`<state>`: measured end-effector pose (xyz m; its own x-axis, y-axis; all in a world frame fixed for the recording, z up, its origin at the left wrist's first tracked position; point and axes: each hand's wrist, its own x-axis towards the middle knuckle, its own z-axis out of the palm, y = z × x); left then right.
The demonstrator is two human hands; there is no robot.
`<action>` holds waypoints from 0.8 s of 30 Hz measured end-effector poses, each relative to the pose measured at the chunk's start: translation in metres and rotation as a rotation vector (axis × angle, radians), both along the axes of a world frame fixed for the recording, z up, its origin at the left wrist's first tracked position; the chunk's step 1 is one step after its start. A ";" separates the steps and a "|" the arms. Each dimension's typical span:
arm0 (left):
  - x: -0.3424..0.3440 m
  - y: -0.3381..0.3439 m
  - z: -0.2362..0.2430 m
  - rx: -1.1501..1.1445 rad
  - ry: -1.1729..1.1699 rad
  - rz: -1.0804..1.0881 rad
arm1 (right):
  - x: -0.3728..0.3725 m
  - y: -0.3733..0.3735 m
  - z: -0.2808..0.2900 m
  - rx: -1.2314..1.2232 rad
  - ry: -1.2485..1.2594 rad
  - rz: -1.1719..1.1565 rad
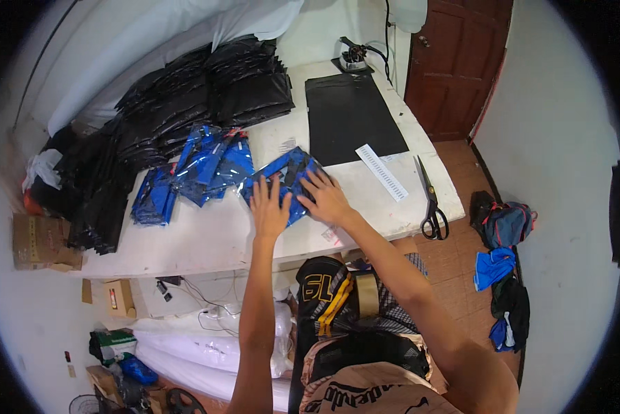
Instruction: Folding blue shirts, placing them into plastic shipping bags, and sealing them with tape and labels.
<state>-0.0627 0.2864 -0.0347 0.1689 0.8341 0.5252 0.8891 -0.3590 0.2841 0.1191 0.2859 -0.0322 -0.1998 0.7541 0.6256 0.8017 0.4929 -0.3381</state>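
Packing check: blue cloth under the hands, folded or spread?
Folded: the blue cloth forms a compact packet, shiny clear plastic over it, beneath the left hand and right hand.

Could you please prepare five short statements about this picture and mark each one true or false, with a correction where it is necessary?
1. The left hand and right hand both touch a blue package in clear plastic. True.
2. The scissors are in the right hand. False: the scissors lie at the right side of the white table.
3. The white strip partly overlaps the black sheet. True.
4. The stacked black packages are right of the black sheet. False: they are left of it.
5. The iron is beyond the black sheet. True.
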 end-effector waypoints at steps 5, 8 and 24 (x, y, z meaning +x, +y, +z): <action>-0.028 -0.026 -0.021 -0.171 0.069 -0.099 | -0.012 -0.051 -0.022 -0.120 -0.115 -0.034; -0.017 -0.056 -0.004 -0.279 0.088 -0.325 | 0.002 -0.102 0.013 -0.280 -0.142 -0.098; 0.015 -0.016 -0.013 -0.163 0.151 -0.194 | -0.009 -0.023 -0.029 -0.168 -0.108 -0.178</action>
